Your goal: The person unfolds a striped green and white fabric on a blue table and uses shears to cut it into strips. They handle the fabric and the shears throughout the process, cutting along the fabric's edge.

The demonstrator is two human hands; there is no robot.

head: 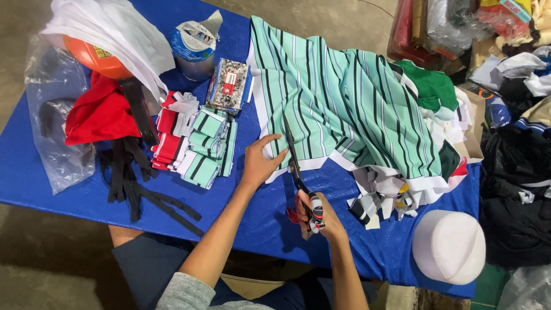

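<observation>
Two hands at work, centre frame: the left hand (261,163) lies spread on the mint striped fabric (338,103), pinning its white edge flat, while the right hand (318,215) is wrapped around scissors (298,172), blades running into that edge.

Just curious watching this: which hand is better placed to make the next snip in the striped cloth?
Right hand: it grips the scissors, blades at the cloth edge. Left hand lies flat on the cloth.

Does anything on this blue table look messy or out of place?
Mostly the black strips: they sprawl loose at the table's near edge, unlike the folded striped pieces stacked neatly beside them. Cut scraps also lie jumbled near the white cap.
</observation>
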